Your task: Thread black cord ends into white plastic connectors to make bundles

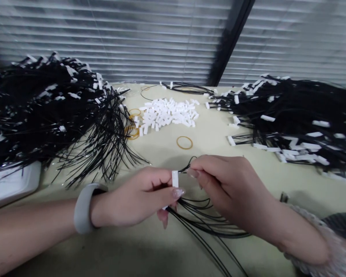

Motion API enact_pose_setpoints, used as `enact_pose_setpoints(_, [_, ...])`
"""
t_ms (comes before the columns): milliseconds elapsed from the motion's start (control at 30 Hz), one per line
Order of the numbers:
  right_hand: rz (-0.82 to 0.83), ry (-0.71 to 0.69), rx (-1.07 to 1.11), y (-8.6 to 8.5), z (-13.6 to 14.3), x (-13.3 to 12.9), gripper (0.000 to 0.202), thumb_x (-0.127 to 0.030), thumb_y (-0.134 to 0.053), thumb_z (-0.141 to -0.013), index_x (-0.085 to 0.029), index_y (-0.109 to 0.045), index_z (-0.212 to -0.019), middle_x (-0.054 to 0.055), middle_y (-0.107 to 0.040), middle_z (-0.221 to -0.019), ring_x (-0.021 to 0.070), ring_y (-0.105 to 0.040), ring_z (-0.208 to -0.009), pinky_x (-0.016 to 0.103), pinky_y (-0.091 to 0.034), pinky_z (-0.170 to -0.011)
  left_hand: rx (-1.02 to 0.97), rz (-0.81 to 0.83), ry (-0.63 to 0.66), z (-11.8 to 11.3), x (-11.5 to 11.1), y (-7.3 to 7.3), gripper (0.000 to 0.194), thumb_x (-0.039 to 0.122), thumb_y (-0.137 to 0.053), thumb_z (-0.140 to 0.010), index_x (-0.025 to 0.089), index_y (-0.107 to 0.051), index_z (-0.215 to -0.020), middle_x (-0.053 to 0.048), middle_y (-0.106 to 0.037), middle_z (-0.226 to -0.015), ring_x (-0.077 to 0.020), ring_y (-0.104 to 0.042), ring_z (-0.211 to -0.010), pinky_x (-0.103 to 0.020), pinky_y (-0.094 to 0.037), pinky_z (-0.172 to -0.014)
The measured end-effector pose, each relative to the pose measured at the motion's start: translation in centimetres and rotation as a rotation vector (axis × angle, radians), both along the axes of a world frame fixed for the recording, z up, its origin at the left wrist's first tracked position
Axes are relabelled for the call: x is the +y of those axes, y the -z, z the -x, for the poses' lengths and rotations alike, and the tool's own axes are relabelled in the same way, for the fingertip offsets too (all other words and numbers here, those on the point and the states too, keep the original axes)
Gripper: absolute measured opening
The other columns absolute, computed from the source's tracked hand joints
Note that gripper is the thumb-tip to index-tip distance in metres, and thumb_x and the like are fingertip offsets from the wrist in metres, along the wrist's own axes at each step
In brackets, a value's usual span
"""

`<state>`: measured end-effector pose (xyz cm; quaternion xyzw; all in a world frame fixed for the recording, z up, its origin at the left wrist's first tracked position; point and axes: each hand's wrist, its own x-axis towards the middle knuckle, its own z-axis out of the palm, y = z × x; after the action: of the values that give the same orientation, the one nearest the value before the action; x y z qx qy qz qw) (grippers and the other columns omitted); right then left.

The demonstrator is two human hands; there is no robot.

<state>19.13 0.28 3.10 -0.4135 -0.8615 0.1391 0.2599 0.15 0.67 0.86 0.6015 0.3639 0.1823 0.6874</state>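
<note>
My left hand (152, 192) is closed round a white connector housing (175, 178), held upright between thumb and fingers. Several black wires (210, 227) run from under the left thumb toward the lower right; a second bit of white plastic peeks out below that hand. Just right of the housing, my right hand (222, 181) pinches a thin black wire (185, 169) between thumb and forefinger. The wire's end is at or close beside the housing; whether it is inside cannot be made out.
Loose white connector housings (170, 113) lie heaped at mid-table, near a rubber band (184, 142). A large pile of black wires with white connectors (52, 111) is at left, another pile (300, 115) at right. A white box (20, 184) sits at the left edge; blinds (161, 38) hang behind.
</note>
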Motion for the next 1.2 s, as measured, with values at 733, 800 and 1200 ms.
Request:
enact_pose_setpoints(733, [0.018, -0.006, -0.066, 0.9, 0.9, -0.4, 0.022, -0.016, -0.041, -0.083, -0.017, -0.041, -0.062, -0.006, -0.034, -0.050, 0.0055, -0.029, -0.046, 0.021, -0.021, -0.046, 0.093, -0.170, 0.071, 0.0, -0.2, 0.4, 0.022, 0.026, -0.043, -0.085, 0.016, -0.050, -0.067, 0.004, -0.051, -0.056, -0.0055, -0.049, -0.044, -0.013, -0.042, -0.042])
enact_pose_setpoints(800, [-0.001, -0.008, -0.048, 0.8, 0.9, -0.3, 0.021, -0.016, -0.042, -0.083, -0.016, -0.044, -0.062, -0.006, -0.038, -0.050, 0.0052, -0.031, -0.046, 0.020, -0.023, -0.046, 0.087, -0.157, 0.055, 0.0, -0.2, 0.4, 0.023, 0.026, -0.043, -0.085, 0.015, -0.050, -0.066, 0.003, -0.051, -0.057, -0.0050, -0.049, -0.045, -0.013, -0.042, -0.043])
enact_pose_setpoints(1200, [-0.218, 0.196, -0.028, -1.6, -4.1, 3.5, 0.020, -0.034, -0.059, -0.078, -0.019, -0.058, -0.090, 0.000, -0.055, -0.066, 0.0101, -0.048, -0.057, 0.024, -0.039, -0.055, -0.149, 0.082, -0.201, 0.2, 0.3, 0.7, 0.022, 0.035, -0.054, -0.081, 0.014, -0.053, -0.074, 0.001, -0.057, -0.068, -0.0055, -0.053, -0.044, -0.019, -0.045, -0.045])
